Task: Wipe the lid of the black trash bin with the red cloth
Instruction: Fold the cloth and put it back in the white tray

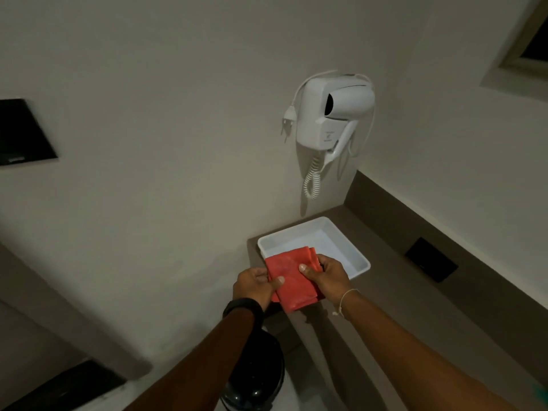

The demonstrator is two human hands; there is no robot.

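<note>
Dim room, plain wall (178, 143), brown counter (400, 292) at right corner; white tray (354, 246) on counter, white hair dryer (335, 114) on wall above. Red cloth (292, 280) folded, held over tray's near edge by both hands: left hand (255, 287) pinching left side, right hand (326, 275) gripping right side, thumb on top. Black trash bin (255, 378) below left forearm, lid glossy, mostly hidden; cloth well above it, not touching

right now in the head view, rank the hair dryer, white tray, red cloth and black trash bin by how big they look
1. hair dryer with its wall mount and cord
2. white tray, close behind it
3. red cloth and black trash bin: unsure; the bin is partly hidden by the left arm and the cloth is folded in both hands.
</note>
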